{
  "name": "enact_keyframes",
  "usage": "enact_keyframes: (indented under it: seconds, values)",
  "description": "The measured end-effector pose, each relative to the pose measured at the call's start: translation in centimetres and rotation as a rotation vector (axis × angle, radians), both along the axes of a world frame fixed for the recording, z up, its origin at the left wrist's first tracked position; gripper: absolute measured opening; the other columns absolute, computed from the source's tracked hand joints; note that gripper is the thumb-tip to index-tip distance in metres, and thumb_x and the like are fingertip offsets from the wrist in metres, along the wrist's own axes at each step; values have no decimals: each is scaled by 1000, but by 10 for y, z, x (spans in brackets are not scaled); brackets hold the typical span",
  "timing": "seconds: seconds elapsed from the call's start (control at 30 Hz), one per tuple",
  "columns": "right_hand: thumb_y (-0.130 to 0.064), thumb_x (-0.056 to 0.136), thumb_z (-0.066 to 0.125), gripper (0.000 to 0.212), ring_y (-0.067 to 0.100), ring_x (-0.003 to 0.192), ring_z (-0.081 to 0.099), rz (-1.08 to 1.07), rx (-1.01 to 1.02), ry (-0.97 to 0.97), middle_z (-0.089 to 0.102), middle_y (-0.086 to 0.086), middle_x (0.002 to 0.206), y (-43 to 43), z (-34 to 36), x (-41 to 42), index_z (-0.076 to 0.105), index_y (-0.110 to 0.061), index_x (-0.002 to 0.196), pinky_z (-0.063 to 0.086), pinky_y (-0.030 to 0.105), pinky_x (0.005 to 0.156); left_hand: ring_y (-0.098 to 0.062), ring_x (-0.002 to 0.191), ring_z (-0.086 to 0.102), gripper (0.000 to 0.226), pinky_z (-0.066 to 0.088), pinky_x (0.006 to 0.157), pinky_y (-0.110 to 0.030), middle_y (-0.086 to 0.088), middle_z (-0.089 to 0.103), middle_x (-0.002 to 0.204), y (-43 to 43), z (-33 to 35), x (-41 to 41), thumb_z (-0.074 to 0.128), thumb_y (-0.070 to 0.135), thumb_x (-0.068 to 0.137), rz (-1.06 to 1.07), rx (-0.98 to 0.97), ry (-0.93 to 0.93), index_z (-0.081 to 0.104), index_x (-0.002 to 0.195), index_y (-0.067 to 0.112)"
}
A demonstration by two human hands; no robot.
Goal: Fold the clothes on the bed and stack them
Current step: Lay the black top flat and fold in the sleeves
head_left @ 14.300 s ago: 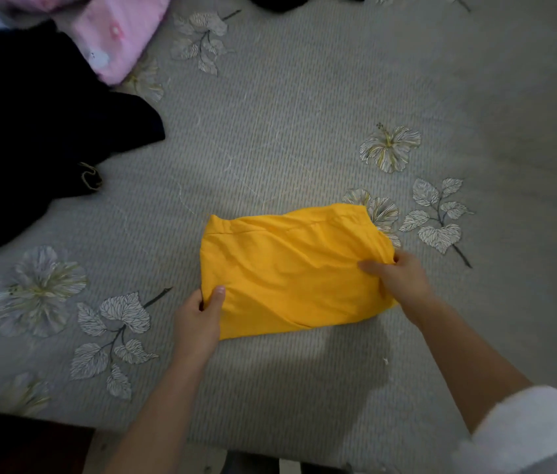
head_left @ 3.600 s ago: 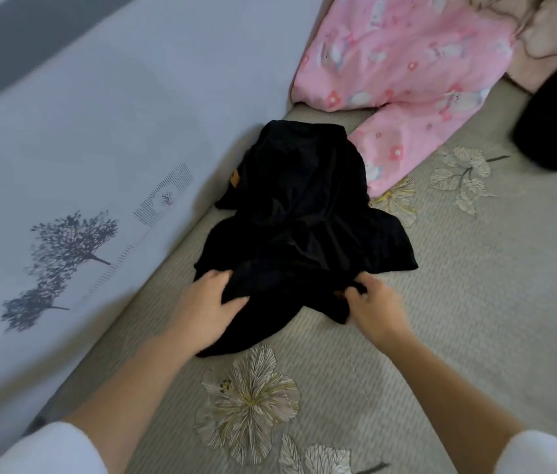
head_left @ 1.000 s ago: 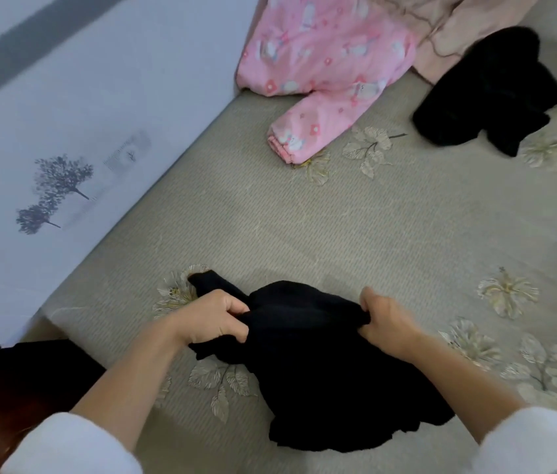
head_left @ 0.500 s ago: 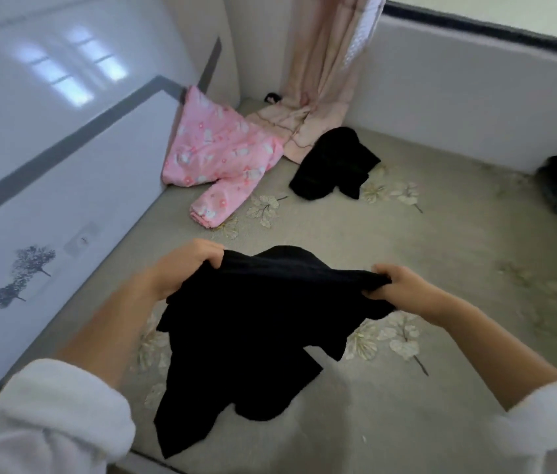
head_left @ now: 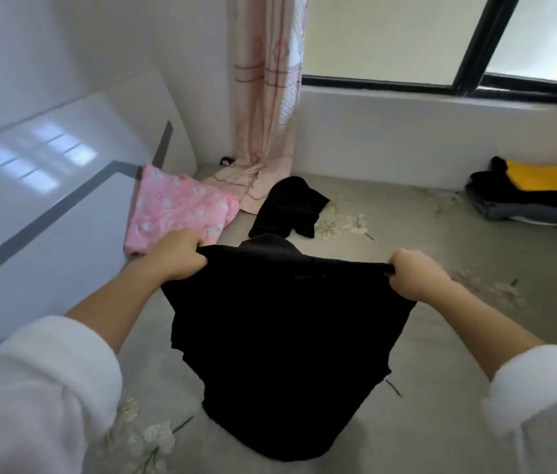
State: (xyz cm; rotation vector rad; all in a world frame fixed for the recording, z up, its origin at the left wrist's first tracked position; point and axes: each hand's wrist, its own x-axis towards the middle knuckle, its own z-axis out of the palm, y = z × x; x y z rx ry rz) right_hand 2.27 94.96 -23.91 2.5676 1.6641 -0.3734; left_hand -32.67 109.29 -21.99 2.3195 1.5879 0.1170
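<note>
A black garment [head_left: 284, 336] hangs stretched between my two hands above the bed [head_left: 441, 319]. My left hand [head_left: 176, 254] grips its upper left corner and my right hand [head_left: 414, 275] grips its upper right corner. Its lower part drapes down toward the bed's near edge. At the far right of the bed lies a stack of folded clothes [head_left: 537, 196], with the yellow garment [head_left: 544, 179] on top of dark ones. A pink patterned garment [head_left: 181, 206] and another crumpled black garment [head_left: 290, 206] lie unfolded near the far left corner.
A glossy white headboard [head_left: 48, 200] runs along the left. A pink curtain [head_left: 263, 97] hangs into the far corner, its hem on the bed. A white wall ledge [head_left: 424, 131] under the window borders the far side.
Both hands have raised the black garment higher and pulled its top edge wider apart. The view has tilted up, so the window and the folded stack at the far right now show.
</note>
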Motion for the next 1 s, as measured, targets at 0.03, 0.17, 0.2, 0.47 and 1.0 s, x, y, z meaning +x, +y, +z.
enact_keyframes:
  seconds: [0.03, 0.17, 0.2, 0.47, 1.0]
  values:
    - [-13, 87, 50, 11, 30, 71, 58, -39, 36, -51, 55, 7, 71, 4, -3, 4, 58, -6, 84, 41, 28, 57, -24, 64, 47, 19, 33, 56, -30, -5, 50, 64, 3, -2, 10, 55, 11, 78, 49, 73, 38, 45, 62, 12]
    - [-16, 90, 44, 20, 27, 63, 56, -336, 271, 202, 59, 11, 71, 24, 5, 20, 60, -6, 85, 43, 29, 55, -29, 79, 53, 16, 38, 65, -33, -13, 62, 92, 27, 1, 40, 47, 20, 90, 151, 284, 96, 60, 91, 9]
    - [-16, 92, 43, 22, 27, 56, 57, -451, 338, 417, 60, 13, 65, 29, 10, 24, 59, -5, 84, 44, 28, 51, -33, 86, 57, 23, 41, 69, -34, -17, 64, 100, 36, 3, 47, 46, 22, 92, 173, 307, 68, 62, 100, 7]
    - [-13, 95, 46, 28, 19, 75, 59, -415, 904, 694, 70, 8, 90, 22, 24, 40, 72, -22, 98, 41, 31, 66, -27, 65, 70, 39, 54, 45, -25, -11, 68, 101, 72, -2, 93, 37, 2, 88, 300, -30, -1000, 64, 112, 18]
    - [-19, 99, 49, 37, 17, 148, 2, -241, 226, 344, 25, -3, 156, -121, -220, 12, 55, -27, 134, 25, 46, 115, -27, 138, 34, 54, 34, 96, -25, -8, 29, 154, -67, -260, 11, 42, -17, 88, 159, -354, -431, 56, 130, 13]
